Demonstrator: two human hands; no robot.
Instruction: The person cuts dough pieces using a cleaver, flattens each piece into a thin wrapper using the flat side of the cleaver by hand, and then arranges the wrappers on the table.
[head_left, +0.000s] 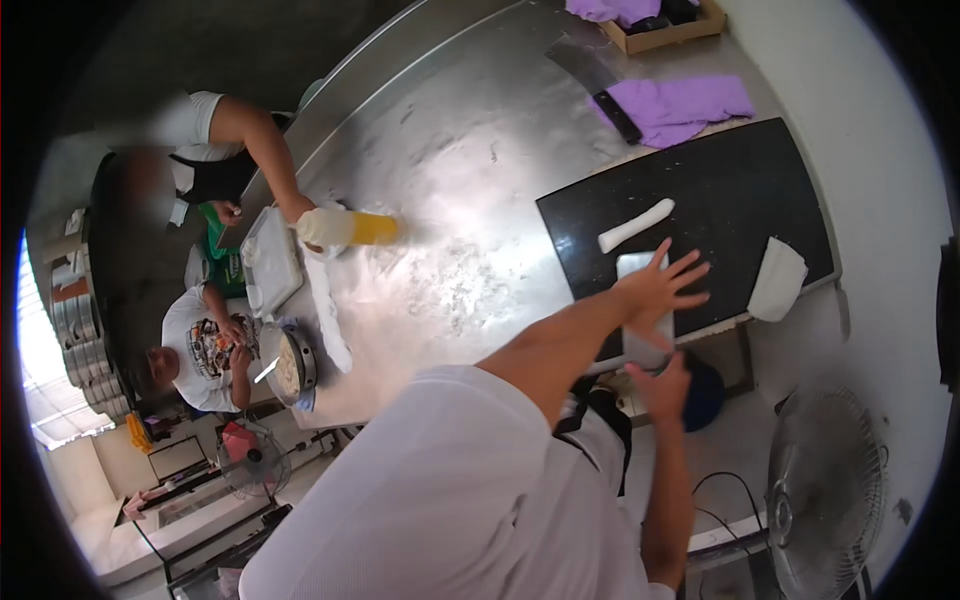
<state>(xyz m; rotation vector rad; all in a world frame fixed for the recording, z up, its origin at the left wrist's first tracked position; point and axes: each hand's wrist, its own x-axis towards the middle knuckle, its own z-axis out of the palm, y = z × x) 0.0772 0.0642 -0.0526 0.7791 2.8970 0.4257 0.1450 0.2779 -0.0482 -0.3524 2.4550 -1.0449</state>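
Note:
My left hand point(662, 288) is over the near edge of a black board point(710, 190), its fingers spread wide. Under it lies a flat, silvery rectangular piece point(636, 264), partly covered by the palm; its kind is unclear. Just off the board's near edge, my right hand point(662, 385) is slightly blurred, with thumb and fingers apart and nothing visible in them. A smooth white roll, like dough point(636, 226), rests on the board beyond my left hand. A folded white piece, perhaps cloth point(778, 280), sits at the board's right end.
A cleaver point(600, 88) lies by a purple cloth point(685, 108) on the steel table point(450, 150). A co-worker's hand holds a bottle of yellow liquid point(372, 228). Another person sits near a round pan point(290, 365). A fan point(825, 490) stands at lower right.

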